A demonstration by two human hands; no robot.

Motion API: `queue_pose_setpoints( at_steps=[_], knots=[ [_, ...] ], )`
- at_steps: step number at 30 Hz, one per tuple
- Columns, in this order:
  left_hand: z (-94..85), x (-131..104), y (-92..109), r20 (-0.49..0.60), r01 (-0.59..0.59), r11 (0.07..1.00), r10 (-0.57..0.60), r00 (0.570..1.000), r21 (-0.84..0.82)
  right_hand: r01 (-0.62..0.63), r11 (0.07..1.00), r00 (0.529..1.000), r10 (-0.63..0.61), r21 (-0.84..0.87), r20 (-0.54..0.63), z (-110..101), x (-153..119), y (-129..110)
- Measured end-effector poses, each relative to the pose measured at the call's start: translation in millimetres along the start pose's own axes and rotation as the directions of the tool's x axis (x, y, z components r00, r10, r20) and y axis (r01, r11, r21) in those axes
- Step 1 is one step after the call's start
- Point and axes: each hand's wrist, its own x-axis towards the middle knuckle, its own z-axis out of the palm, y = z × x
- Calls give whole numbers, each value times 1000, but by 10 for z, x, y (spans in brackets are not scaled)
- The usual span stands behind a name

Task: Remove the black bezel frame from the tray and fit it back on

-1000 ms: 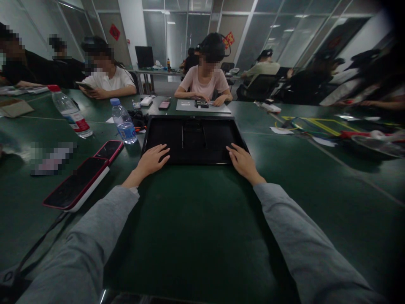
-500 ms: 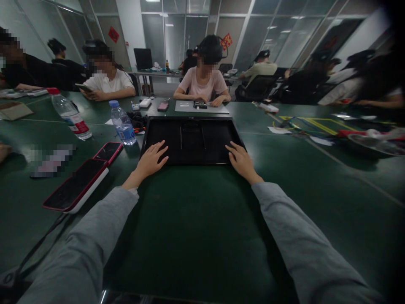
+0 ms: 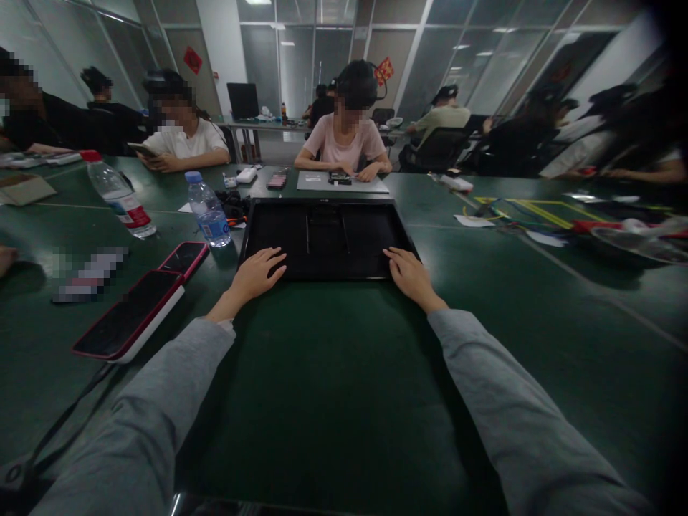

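Note:
A black rectangular tray (image 3: 365, 269) with a raised rim lies flat on the dark green table (image 3: 333, 373). Two thin upright lines show in its middle. My left hand (image 3: 256, 274) rests over the tray's near left corner, fingers apart and pointing inward. Over the near right corner lies my right hand (image 3: 409, 274), its fingers also stretched out. Neither hand holds anything. Both palms hide the corners beneath them.
Left of the tray stand a blue-capped bottle (image 3: 208, 211) and a red-capped bottle (image 3: 121, 197). Phones (image 3: 129, 315) lie nearer on the left. Across the table a person (image 3: 344, 136) handles small parts on a grey board (image 3: 370, 185). A bowl (image 3: 639, 247) sits far right.
The fingers of both my hands have come down slightly and lie flatter on the tray's near corners. The tray has not visibly moved.

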Motion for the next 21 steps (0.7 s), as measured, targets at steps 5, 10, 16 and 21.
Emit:
queue_pose_setpoints(
  at_steps=[5, 10, 16, 21],
  knots=[
    [-6, -1, 12, -8, 0, 1000, 0, 1000, -17, -15, 1000, 1000, 15, 7, -16, 9, 3, -1],
    [-4, -7, 12, -13, -4, 1000, 4, 1000, -17, -8, 1000, 1000, 8, 3, -29, 7, 4, 0],
    [12, -8, 5, -33, -30, 1000, 30, 999, -4, -13, 1000, 1000, 13, -22, -15, 15, 1, 23],
    [2, -9, 8, -36, -33, 999, 33, 999, 4, 14, 999, 1000, -14, -41, 0, 16, 13, 47]
  ],
)
